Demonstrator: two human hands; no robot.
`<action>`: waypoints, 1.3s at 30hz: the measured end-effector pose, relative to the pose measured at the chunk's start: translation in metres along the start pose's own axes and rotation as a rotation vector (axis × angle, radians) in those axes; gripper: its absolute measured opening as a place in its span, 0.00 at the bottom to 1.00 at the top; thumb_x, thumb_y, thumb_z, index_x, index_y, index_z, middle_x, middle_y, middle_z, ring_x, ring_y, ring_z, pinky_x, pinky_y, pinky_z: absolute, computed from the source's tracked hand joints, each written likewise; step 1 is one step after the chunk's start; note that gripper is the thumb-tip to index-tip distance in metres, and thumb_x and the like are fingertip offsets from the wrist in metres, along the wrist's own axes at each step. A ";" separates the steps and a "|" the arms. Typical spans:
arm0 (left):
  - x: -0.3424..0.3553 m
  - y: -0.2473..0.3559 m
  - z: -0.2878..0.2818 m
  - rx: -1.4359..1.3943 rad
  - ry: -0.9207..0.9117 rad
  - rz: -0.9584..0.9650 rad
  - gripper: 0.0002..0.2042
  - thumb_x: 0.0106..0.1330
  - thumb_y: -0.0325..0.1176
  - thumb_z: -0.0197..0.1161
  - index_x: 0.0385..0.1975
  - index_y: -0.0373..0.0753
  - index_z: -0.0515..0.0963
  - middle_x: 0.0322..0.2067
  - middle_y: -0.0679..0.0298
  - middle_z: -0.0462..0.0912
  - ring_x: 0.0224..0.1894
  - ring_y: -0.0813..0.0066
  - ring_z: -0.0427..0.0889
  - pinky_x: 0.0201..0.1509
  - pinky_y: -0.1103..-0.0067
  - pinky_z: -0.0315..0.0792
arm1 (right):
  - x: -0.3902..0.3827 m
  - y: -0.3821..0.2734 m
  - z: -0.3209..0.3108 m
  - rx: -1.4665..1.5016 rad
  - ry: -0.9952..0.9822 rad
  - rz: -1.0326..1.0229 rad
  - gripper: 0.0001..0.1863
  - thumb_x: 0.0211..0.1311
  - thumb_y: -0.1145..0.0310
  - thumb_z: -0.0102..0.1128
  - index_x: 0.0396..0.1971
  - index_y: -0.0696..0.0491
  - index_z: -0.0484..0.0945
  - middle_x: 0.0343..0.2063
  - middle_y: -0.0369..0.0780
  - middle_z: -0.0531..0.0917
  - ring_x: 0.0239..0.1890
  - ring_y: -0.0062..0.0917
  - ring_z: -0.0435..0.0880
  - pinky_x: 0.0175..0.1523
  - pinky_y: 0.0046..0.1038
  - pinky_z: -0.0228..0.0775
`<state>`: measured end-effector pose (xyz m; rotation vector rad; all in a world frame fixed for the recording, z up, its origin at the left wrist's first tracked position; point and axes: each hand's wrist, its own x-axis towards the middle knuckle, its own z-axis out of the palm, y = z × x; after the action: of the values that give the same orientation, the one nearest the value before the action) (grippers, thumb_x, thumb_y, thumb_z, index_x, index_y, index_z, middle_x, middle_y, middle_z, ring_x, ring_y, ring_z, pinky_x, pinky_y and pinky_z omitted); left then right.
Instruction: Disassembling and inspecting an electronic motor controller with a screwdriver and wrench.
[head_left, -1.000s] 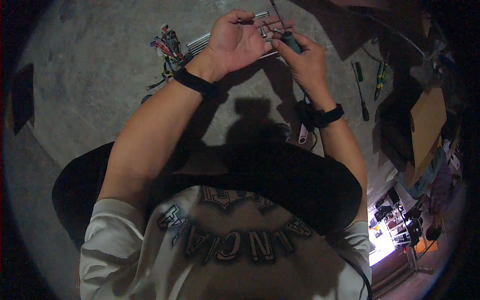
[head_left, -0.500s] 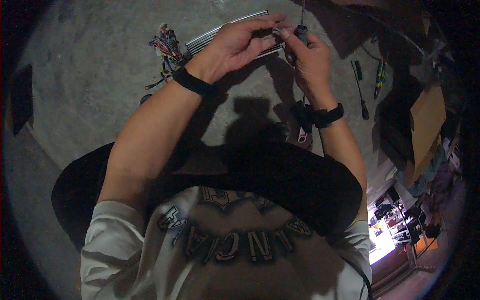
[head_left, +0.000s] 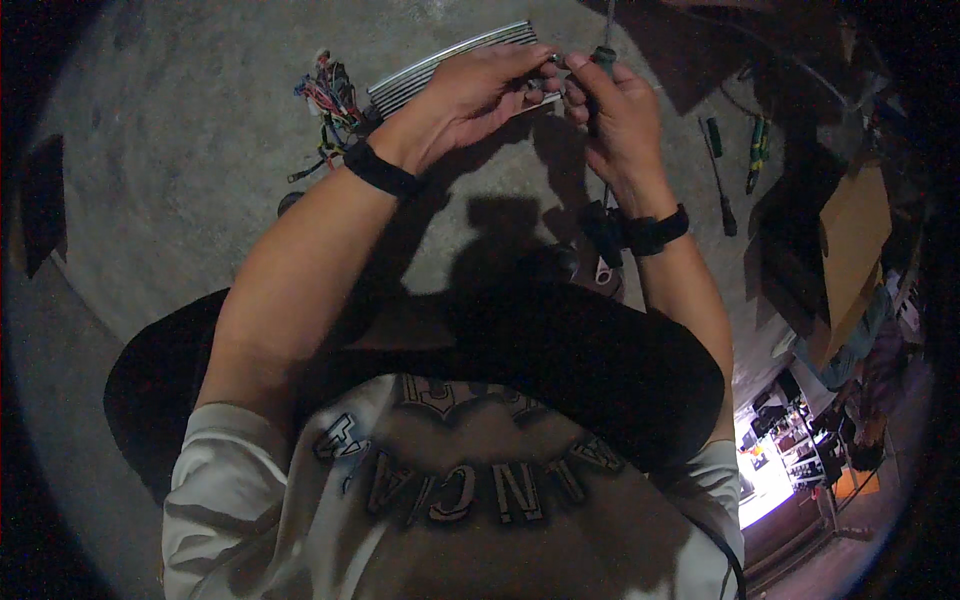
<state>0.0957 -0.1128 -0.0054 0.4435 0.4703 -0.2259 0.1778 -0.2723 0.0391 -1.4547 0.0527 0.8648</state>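
My right hand is closed around a screwdriver with a dark green handle, its shaft pointing away from me. The thumb and forefinger of that hand come close to my left hand. My left fingers are curled, and thumb and forefinger pinch something small, too small to name, by the right fingertips. Under and behind my left hand lies a silvery finned metal part on the floor, partly hidden by the hand. Left of it sits a bundle of coloured wires with connectors.
On the grey concrete floor to the right lie another screwdriver and a yellow-green handled tool. Farther right stands an open cardboard box. A ring-ended metal tool lies near my right wrist.
My left fingers, stretched out before, have curled in, and the thumb and forefinger now pinch near the right fingertips. The right hand keeps the screwdriver with little movement.
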 end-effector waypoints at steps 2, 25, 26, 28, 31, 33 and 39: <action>-0.002 0.002 -0.001 -0.011 -0.001 -0.012 0.11 0.73 0.35 0.61 0.47 0.35 0.78 0.41 0.63 0.83 0.44 0.73 0.83 0.51 0.81 0.81 | -0.003 -0.003 0.004 0.046 -0.051 -0.009 0.10 0.66 0.64 0.67 0.38 0.55 0.82 0.29 0.34 0.87 0.24 0.11 0.79 0.25 0.14 0.64; -0.008 -0.007 -0.035 -0.098 0.020 -0.078 0.10 0.73 0.36 0.61 0.43 0.35 0.77 0.32 0.67 0.80 0.26 0.84 0.72 0.26 0.87 0.67 | 0.007 0.017 0.008 -0.618 -0.009 -0.377 0.17 0.55 0.60 0.73 0.37 0.58 0.86 0.28 0.39 0.87 0.30 0.19 0.82 0.37 0.26 0.73; -0.008 -0.007 -0.039 -0.088 0.000 -0.079 0.10 0.73 0.36 0.61 0.42 0.35 0.77 0.32 0.67 0.80 0.26 0.84 0.72 0.25 0.86 0.66 | 0.007 0.018 0.010 -0.629 -0.015 -0.389 0.18 0.55 0.59 0.73 0.38 0.59 0.86 0.28 0.39 0.87 0.30 0.20 0.82 0.38 0.26 0.74; -0.007 -0.008 -0.042 -0.082 -0.020 -0.082 0.09 0.73 0.36 0.61 0.42 0.35 0.77 0.32 0.67 0.80 0.26 0.84 0.71 0.25 0.86 0.65 | 0.011 0.021 0.008 -0.642 -0.027 -0.385 0.20 0.55 0.58 0.73 0.39 0.59 0.86 0.28 0.40 0.87 0.30 0.20 0.82 0.38 0.27 0.74; -0.006 -0.010 -0.045 -0.067 -0.014 -0.085 0.10 0.73 0.37 0.61 0.41 0.36 0.80 0.29 0.70 0.79 0.24 0.86 0.70 0.24 0.87 0.61 | 0.010 0.016 0.010 -0.707 -0.041 -0.345 0.22 0.54 0.56 0.73 0.40 0.60 0.85 0.28 0.41 0.88 0.30 0.20 0.83 0.38 0.27 0.74; -0.007 -0.011 -0.046 -0.052 0.012 -0.097 0.11 0.73 0.38 0.61 0.42 0.36 0.80 0.29 0.70 0.78 0.25 0.86 0.69 0.24 0.87 0.60 | 0.011 0.015 0.011 -0.757 -0.045 -0.309 0.23 0.54 0.56 0.74 0.41 0.60 0.85 0.28 0.42 0.88 0.30 0.20 0.83 0.38 0.27 0.74; -0.008 -0.012 -0.045 -0.048 0.020 -0.102 0.11 0.74 0.39 0.60 0.42 0.36 0.80 0.30 0.70 0.78 0.25 0.86 0.69 0.24 0.86 0.59 | 0.015 0.015 0.012 -0.813 -0.062 -0.261 0.22 0.54 0.56 0.74 0.40 0.60 0.86 0.28 0.43 0.88 0.31 0.20 0.84 0.38 0.26 0.75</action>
<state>0.0676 -0.1018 -0.0417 0.3756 0.5176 -0.3083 0.1753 -0.2567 0.0204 -2.1222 -0.5848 0.7413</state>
